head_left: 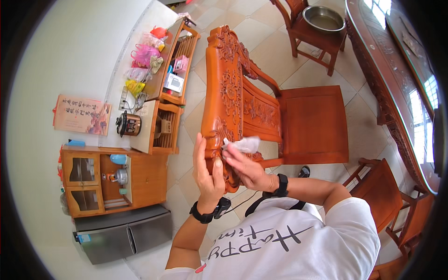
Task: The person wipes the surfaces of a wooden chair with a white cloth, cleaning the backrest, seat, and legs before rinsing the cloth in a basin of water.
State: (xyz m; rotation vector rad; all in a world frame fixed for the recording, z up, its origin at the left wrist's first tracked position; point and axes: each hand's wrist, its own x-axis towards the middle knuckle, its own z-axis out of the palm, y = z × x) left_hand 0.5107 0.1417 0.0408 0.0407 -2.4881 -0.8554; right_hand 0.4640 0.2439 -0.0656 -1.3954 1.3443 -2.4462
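Observation:
A carved reddish-brown wooden chair [215,94] stands before me, its tall back close to my body and its flat seat [313,122] beyond. My left hand [209,171] rests against the outer edge of the chair back, fingers spread along the wood. At the carved face, my right hand [246,168] has a crumpled whitish cloth or tissue [246,144] at its fingertips, slightly blurred. Both wrists wear black straps.
A dark carved table with a glass top [406,87] runs along the right. A metal basin [323,19] sits on another chair [311,35]. More chairs [378,192] stand lower right. Wooden cabinets [148,178], a pressure cooker [129,123] and a grey refrigerator [119,234] line the left wall.

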